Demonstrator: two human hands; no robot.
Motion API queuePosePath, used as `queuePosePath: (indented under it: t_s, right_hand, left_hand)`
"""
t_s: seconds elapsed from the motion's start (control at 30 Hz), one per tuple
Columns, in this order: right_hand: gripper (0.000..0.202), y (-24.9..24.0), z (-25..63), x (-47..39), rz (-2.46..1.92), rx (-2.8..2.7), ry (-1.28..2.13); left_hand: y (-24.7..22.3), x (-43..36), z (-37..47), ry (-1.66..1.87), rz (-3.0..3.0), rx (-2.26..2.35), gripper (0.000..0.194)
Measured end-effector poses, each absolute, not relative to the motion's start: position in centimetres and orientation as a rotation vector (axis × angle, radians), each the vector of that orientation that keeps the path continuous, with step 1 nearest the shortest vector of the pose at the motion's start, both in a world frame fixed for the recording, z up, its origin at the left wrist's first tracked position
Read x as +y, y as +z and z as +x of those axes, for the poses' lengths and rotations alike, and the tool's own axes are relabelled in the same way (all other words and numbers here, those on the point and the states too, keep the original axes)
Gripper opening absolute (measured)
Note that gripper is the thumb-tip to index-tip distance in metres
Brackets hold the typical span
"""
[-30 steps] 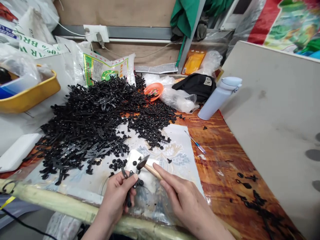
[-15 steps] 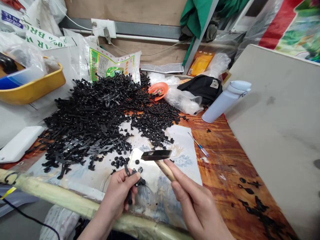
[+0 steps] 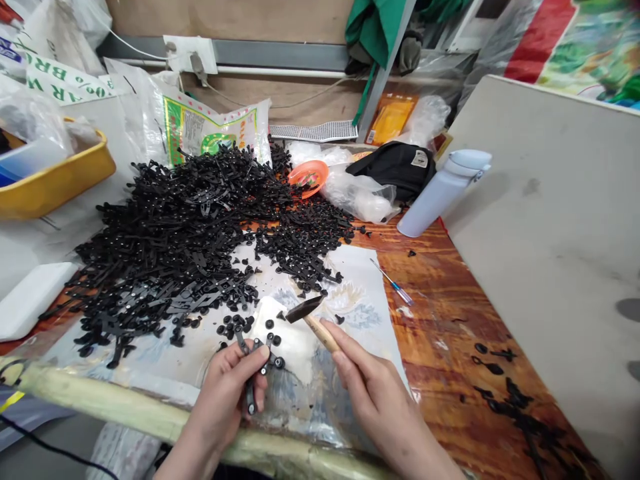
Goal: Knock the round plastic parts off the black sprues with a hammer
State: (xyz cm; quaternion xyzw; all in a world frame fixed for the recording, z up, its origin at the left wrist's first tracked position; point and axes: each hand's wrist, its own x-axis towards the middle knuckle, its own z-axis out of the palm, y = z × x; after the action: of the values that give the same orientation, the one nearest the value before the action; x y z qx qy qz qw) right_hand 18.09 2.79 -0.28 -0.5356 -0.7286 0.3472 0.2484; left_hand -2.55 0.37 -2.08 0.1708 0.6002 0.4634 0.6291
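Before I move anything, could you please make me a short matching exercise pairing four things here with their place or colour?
Things:
1. Hammer
2. Screwdriver
3. Bottle
4. Plate

Places and colours:
A. Orange, beside the heap of small black parts
B. Lying by the right edge of the pale sheet
C. Pale blue, near the black bag
D. Gripped in the right hand

Right pairs: 1-D, 2-B, 3-C, 4-A
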Motion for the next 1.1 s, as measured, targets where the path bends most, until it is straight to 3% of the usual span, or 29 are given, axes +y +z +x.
queuePosePath:
  t_s: [1.1]
  right_hand:
    - [0.045,0.7,18.4,2.4,-1.335,-2.212,0.898]
  left_hand:
    - [-2.1,0.7,-1.9,0.988,0.450,1.520,0.039]
